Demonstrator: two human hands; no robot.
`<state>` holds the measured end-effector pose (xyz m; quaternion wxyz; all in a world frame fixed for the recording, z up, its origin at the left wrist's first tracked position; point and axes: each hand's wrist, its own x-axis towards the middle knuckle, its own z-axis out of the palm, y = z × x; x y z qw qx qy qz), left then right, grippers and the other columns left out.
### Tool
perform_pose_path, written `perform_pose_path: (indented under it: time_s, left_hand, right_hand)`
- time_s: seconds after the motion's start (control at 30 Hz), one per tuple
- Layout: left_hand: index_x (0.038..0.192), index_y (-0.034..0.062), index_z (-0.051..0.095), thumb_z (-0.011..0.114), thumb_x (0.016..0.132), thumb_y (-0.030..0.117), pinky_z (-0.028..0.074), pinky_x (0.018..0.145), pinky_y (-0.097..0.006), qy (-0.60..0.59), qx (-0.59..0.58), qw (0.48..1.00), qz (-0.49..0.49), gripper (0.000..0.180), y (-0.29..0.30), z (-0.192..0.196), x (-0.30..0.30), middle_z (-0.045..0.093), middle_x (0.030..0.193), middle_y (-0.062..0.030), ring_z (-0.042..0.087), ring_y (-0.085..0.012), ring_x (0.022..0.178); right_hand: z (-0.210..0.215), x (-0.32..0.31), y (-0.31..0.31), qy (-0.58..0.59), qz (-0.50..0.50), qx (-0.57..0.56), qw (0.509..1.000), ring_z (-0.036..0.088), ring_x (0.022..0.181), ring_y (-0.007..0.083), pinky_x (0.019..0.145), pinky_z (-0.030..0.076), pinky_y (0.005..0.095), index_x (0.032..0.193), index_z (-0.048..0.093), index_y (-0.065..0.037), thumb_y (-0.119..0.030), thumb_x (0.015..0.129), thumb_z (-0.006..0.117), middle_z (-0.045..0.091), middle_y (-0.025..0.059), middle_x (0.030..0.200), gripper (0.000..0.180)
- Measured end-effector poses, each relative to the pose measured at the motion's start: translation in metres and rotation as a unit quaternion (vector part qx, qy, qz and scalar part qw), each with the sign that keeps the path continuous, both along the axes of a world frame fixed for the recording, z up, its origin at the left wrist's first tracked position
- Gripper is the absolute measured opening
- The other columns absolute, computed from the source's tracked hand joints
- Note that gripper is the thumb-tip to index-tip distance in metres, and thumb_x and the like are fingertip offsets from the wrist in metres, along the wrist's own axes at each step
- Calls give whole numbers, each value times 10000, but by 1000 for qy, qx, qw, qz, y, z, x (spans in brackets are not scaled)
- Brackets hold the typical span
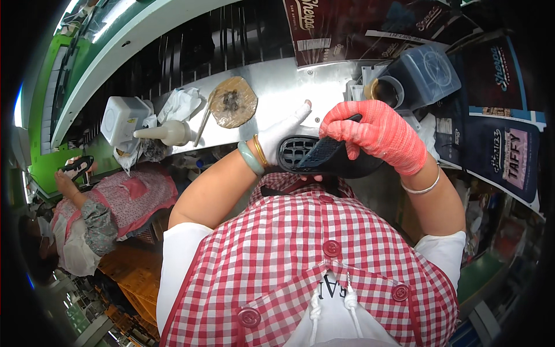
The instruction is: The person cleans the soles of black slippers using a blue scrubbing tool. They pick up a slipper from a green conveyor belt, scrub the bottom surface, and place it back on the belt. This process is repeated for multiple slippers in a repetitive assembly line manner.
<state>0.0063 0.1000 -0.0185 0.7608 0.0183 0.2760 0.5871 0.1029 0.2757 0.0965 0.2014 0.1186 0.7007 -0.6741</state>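
Note:
My left hand [283, 130], in a white glove with bare fingertips, supports a black shoe sole [354, 169] in front of my apron. Its thumb points up and its other fingers are mostly hidden behind the sole. An open grid pattern shows at the sole's left end. Over the sole, my right hand [376, 133], in a coral knitted glove, is closed on a thin dark strip [322, 151] with a textured face. This strip slants down to the grid; whether it is a loose piece or part of the shoe I cannot tell.
Beyond my left hand are a white nozzle bottle [172, 133], a white container [123, 118], crumpled paper [180, 103] and a stained brown disc [234, 101] with a stick [204, 120]. Right: a cup [388, 91], a clear bin [430, 74]. A co-worker [110, 214] holds a dark shoe.

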Motion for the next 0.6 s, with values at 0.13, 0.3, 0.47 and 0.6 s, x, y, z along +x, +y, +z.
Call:
perform_pose_path:
  time_s: [0.13,0.3,0.47,0.6]
  left_hand:
    - [1321,-52,362,243,813,748,513,779,-508,42,-46,997,-39,955,-5,-9,-9,489,1264,-202,558,-280,1070]
    - [1320,-88,345,259,803,759,469,902,-386,-6,-26,996,-80,996,-11,-4,-17,464,1292,-219,539,-268,1103]
    - [1355,-63,278,376,908,534,537,753,-413,-50,-44,998,5,752,-12,-13,-16,488,1233,-226,588,-339,986]
    - [1396,35,256,459,910,332,518,796,-414,60,68,991,103,606,-24,-16,-35,456,1273,-217,584,-321,1009]
  right_hand:
    - [-10,11,12,-8,-18,-22,1000,522,534,72,524,429,197,897,654,-23,-208,823,611,612,27,746,205]
    - [-23,33,26,8,-52,-24,998,527,554,72,540,430,194,878,666,-18,-196,824,610,595,10,738,194]
    - [-42,56,39,12,-115,2,993,532,549,56,487,373,166,910,652,-18,-294,853,604,647,12,763,286]
    - [-48,68,67,158,-303,35,939,523,555,19,486,345,129,994,610,-10,-375,894,564,645,-4,812,382]
